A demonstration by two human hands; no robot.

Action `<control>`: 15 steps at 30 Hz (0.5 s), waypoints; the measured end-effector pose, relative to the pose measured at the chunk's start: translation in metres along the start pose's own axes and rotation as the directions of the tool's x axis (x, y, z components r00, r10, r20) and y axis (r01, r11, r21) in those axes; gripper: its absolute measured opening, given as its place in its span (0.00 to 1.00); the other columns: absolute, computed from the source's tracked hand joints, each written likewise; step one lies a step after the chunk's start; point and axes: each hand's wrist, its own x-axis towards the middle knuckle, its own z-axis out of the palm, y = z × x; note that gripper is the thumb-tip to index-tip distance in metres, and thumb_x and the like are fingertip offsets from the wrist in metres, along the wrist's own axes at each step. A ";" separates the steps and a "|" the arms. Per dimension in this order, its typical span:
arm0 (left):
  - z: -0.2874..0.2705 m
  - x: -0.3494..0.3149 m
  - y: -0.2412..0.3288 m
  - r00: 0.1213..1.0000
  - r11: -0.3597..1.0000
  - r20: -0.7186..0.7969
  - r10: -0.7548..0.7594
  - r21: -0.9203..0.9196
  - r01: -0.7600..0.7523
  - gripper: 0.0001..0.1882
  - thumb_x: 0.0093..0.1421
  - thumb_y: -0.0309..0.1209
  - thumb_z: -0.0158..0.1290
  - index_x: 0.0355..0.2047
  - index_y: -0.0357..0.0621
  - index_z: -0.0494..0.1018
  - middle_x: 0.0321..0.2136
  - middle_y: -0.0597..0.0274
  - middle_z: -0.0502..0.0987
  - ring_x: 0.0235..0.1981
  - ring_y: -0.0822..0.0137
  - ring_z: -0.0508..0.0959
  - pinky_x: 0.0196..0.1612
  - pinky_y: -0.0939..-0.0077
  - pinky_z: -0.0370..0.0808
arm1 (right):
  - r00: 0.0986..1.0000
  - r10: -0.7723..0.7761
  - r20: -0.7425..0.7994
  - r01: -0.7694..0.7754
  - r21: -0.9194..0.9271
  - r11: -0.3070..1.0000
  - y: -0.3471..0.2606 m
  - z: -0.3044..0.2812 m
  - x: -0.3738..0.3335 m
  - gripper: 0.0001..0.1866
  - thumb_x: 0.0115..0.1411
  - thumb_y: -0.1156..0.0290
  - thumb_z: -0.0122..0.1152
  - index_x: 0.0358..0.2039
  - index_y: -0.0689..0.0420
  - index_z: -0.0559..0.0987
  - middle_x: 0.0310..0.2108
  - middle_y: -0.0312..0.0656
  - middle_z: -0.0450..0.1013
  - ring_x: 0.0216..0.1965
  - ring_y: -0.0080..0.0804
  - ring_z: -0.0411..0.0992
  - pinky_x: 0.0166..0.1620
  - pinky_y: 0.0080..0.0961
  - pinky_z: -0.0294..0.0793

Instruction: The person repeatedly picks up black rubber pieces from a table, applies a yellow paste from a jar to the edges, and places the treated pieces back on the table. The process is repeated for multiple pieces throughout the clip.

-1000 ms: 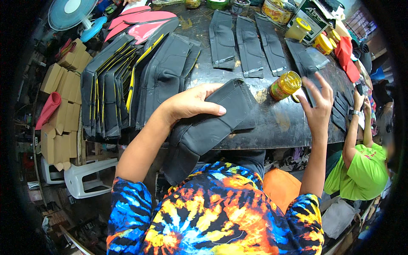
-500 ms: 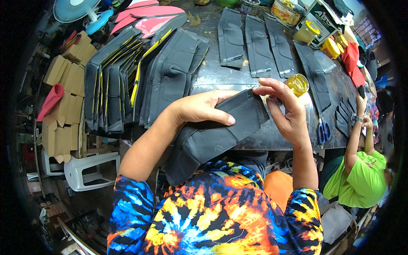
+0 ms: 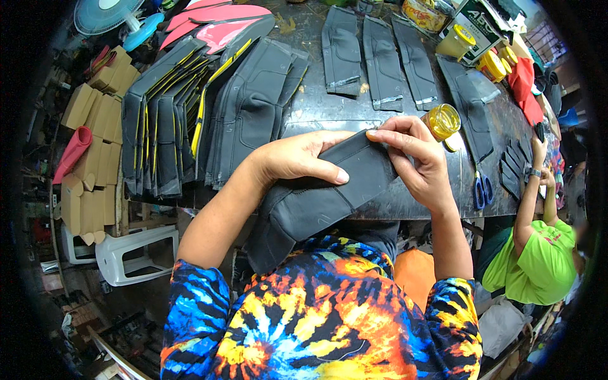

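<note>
A bent, stitched black panel [image 3: 320, 202], which looks like thick rubbery cloth, lies across my lap and the table edge. My left hand [image 3: 301, 161] grips its upper left side, thumb on top and fingers mostly hidden beneath. At the panel's far corner, my right hand [image 3: 415, 155] pinches the edge between thumb and forefinger. Just beyond that hand, a glass jar of yellow stuff [image 3: 442, 122] lies tilted on the table.
Stacked black panels [image 3: 253, 104] with yellow edges fill the table's left. Single panels [image 3: 382, 66] lie farther back. Blue-handled scissors [image 3: 482, 190] rest at the front edge. Right of me sits a person in a green shirt [image 3: 535, 263]. A white plastic stool [image 3: 136, 256] stands at left.
My right fingers have closed on the panel's far corner, where they were loosely apart before. The end strip that stood out there now lies smooth. My left hand keeps its hold.
</note>
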 end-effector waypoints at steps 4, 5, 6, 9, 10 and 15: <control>0.000 -0.002 0.002 0.999 0.999 0.025 -0.026 -0.047 0.027 0.37 0.60 0.26 0.62 0.68 0.34 0.62 0.58 0.62 0.74 0.57 0.73 0.73 0.62 0.75 0.69 | 1.000 0.025 0.010 -0.026 0.023 0.999 -0.003 -0.002 -0.009 0.24 0.51 0.92 0.55 0.43 0.56 0.88 0.47 0.42 0.73 0.52 0.36 0.73 0.57 0.29 0.71; 0.000 -0.002 0.002 0.999 0.998 0.030 -0.020 -0.057 0.022 0.36 0.60 0.26 0.62 0.68 0.34 0.62 0.58 0.62 0.74 0.57 0.73 0.73 0.62 0.75 0.69 | 1.000 0.026 -0.005 -0.026 0.046 0.999 -0.004 -0.002 -0.011 0.25 0.47 0.93 0.56 0.41 0.55 0.88 0.48 0.43 0.73 0.52 0.37 0.73 0.56 0.30 0.71; -0.001 -0.002 0.002 0.999 0.998 0.035 -0.014 -0.068 0.017 0.36 0.60 0.26 0.62 0.68 0.34 0.63 0.58 0.62 0.74 0.57 0.73 0.73 0.62 0.75 0.69 | 1.000 0.003 -0.005 -0.003 0.041 0.999 -0.005 -0.003 -0.014 0.25 0.47 0.93 0.56 0.41 0.54 0.89 0.48 0.43 0.73 0.52 0.37 0.73 0.56 0.30 0.71; -0.003 -0.003 0.001 1.000 0.996 0.014 -0.003 -0.087 0.005 0.37 0.59 0.26 0.62 0.68 0.34 0.63 0.58 0.61 0.75 0.57 0.72 0.73 0.62 0.75 0.69 | 0.998 -0.058 0.005 0.058 -0.012 0.998 -0.010 -0.007 -0.021 0.25 0.46 0.92 0.58 0.39 0.53 0.90 0.49 0.44 0.73 0.52 0.38 0.73 0.56 0.31 0.70; -0.004 -0.004 0.002 1.000 0.996 0.005 -0.004 -0.094 0.004 0.37 0.59 0.27 0.62 0.68 0.34 0.63 0.58 0.61 0.75 0.57 0.72 0.73 0.62 0.75 0.69 | 0.996 -0.086 -0.001 0.086 -0.025 0.996 -0.012 -0.009 -0.023 0.26 0.45 0.91 0.58 0.39 0.50 0.90 0.50 0.44 0.73 0.52 0.38 0.73 0.54 0.31 0.71; -0.013 -0.007 0.013 0.968 0.991 -0.226 0.108 -0.052 -0.123 0.38 0.59 0.28 0.62 0.68 0.33 0.63 0.53 0.60 0.78 0.51 0.72 0.78 0.56 0.76 0.74 | 0.995 -0.045 -0.088 0.055 0.115 0.992 -0.017 -0.009 -0.034 0.25 0.50 0.87 0.59 0.46 0.49 0.88 0.53 0.44 0.74 0.54 0.38 0.72 0.55 0.33 0.71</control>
